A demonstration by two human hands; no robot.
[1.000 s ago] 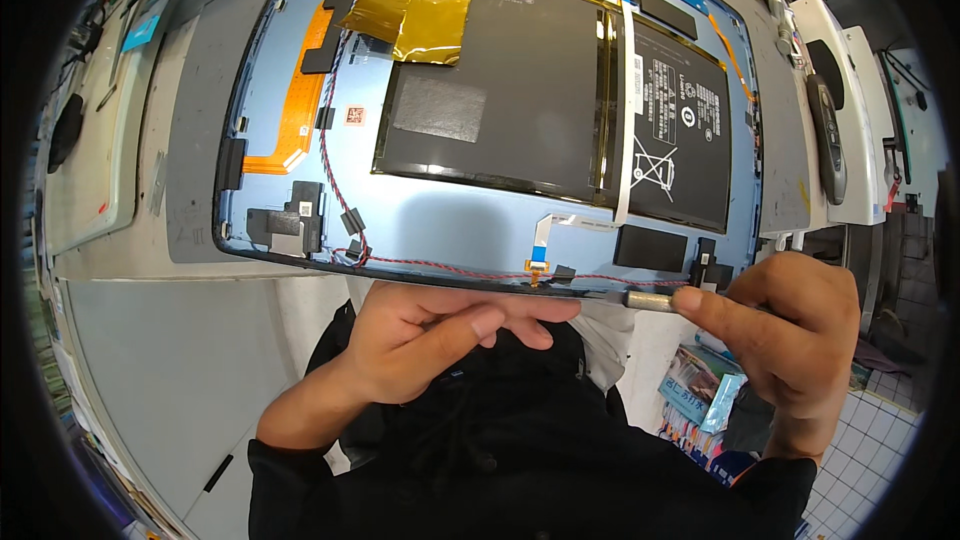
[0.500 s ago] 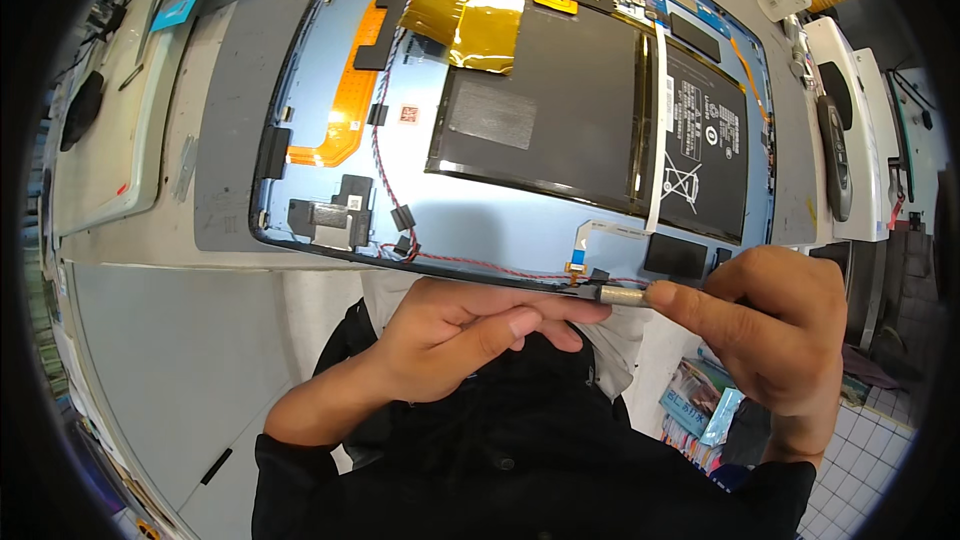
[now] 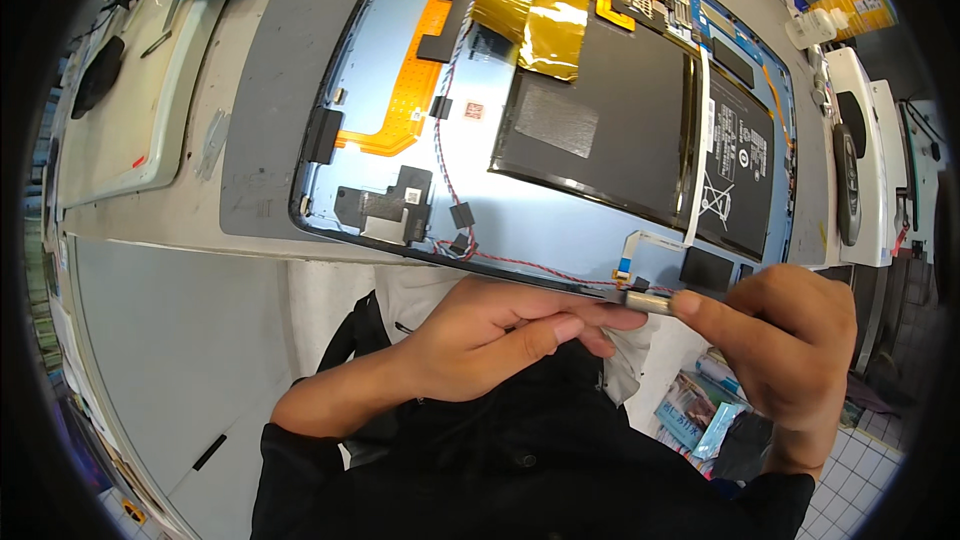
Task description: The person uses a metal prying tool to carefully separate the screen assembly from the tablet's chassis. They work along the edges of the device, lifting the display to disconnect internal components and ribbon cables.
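An opened tablet (image 3: 470, 160) lies on the bench, its blue-grey housing and inner parts exposed. Inside are a wide black battery (image 3: 630, 130), yellow film (image 3: 556, 20), an orange flex cable (image 3: 400, 110) and a twisted red wire (image 3: 540, 266) along the near edge. My right hand (image 3: 785, 335) grips a slim silver metal tool (image 3: 652, 303) between thumb and fingers. Its left end meets the near edge, by a small white flex cable (image 3: 650, 238). Below that edge, my left hand (image 3: 510, 335) has its fingers stretched to the right, holding nothing. The tool's tip is too small to make out.
A grey mat (image 3: 262, 140) lies under the tablet. To the left is a cream tray (image 3: 190, 70) with a black object on it. A dark handheld device (image 3: 848, 185) and a small clear bottle (image 3: 812, 30) are at right. The bench's front edge runs just below the tablet.
The whole scene has shifted right in the picture, and slightly down. Both hands stay at the tablet's near edge, with the tool's end now slightly closer to the small white flex cable.
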